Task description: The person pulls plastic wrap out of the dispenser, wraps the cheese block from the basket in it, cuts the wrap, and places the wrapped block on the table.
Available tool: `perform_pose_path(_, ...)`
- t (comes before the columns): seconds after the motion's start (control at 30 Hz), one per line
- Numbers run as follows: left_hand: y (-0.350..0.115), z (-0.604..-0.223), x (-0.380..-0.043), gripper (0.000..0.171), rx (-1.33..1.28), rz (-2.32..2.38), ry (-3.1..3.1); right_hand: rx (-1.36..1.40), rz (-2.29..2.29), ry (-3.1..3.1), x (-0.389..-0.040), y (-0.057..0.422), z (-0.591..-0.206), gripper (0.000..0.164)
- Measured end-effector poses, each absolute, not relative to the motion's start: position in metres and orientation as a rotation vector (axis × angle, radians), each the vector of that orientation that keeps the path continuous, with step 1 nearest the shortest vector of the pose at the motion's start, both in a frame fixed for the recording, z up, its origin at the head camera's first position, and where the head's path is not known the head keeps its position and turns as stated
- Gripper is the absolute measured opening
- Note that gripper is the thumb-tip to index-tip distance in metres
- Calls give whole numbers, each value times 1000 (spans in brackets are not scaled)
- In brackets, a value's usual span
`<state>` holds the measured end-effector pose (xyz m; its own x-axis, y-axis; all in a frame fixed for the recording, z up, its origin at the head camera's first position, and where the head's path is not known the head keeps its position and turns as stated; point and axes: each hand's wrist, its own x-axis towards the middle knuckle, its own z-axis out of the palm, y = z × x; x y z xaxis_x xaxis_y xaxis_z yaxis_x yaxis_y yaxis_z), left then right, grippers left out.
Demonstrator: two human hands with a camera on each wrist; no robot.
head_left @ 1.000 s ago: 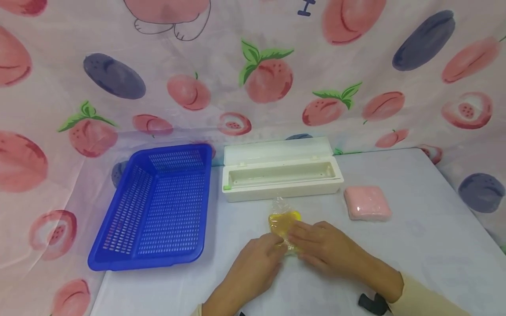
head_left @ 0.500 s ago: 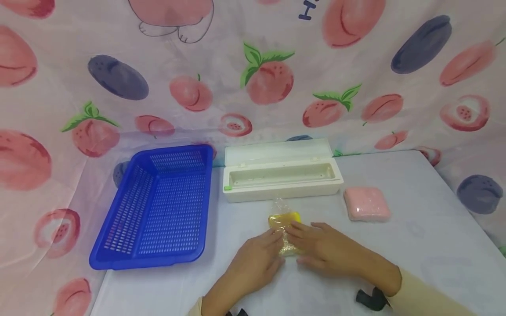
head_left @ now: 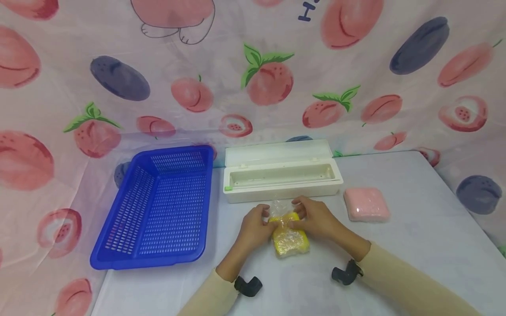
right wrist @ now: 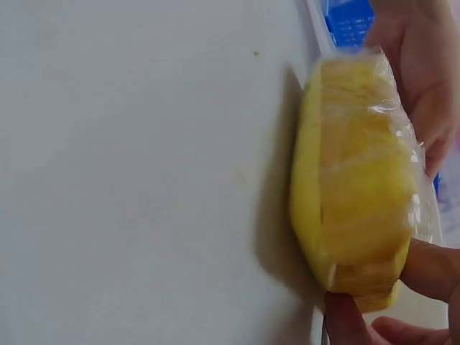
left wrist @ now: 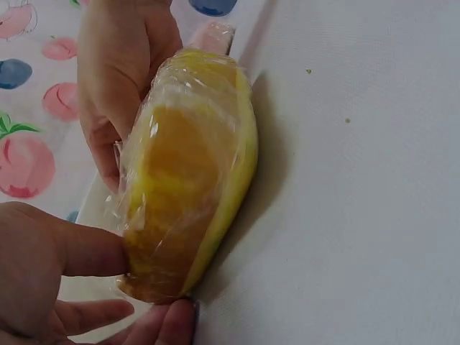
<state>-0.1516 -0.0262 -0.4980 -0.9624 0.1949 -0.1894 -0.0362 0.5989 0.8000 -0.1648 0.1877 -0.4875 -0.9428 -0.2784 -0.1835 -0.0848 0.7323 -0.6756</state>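
A yellow, sponge-like block (head_left: 291, 242) wrapped in clear plastic film lies on the white table before the person. Its exact kind is hard to tell under the film. The left hand (head_left: 254, 227) pinches the block's far left corner, thumb on top and fingers underneath, as the left wrist view shows. At the far right corner the right hand (head_left: 317, 218) grips it the same way. A loose flap of film (head_left: 280, 207) sticks out between the hands past the far edge. In the right wrist view the wrapped block (right wrist: 363, 180) has a brownish band across the yellow.
Behind the hands stands a long white box (head_left: 282, 191) with its lid raised and a green piece at its left end. A blue perforated basket (head_left: 203, 210) is at the left. To the right lies a pink, film-wrapped block (head_left: 366, 204). Fruit-patterned cloth (head_left: 221, 57) hangs behind.
The hands lay over the near part of the yellow block, fingers flat. Both have moved forward to its far corners and now pinch them. The basket, white box and pink block stay put.
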Motion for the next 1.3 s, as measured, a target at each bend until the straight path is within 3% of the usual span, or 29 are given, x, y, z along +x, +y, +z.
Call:
perform_pose_path(0.2,-29,-491,-140,82,323,1019,2737,-252,-1010,2685,-171,185,-490,65)
perform_pose_path(0.47,-26,-480,-124,53,562,597,2799,-272,-985,2645,-166,188,-484,66)
perform_pose_path(0.67,-26,-483,-116,33,593,447,2918,-249,-982,2614,-163,196,-477,63)
perform_pose_path(0.93,-25,-481,-112,62,680,448,2903,-261,-993,2604,-164,204,-474,63)
perform_pose_path(1.13,-24,-478,-112,46,706,363,2954,-252,-1025,2607,-164,207,-474,59)
perform_pose_path(1.3,-24,-477,-111,44,659,340,2956,-287,-1064,2630,-164,210,-473,51)
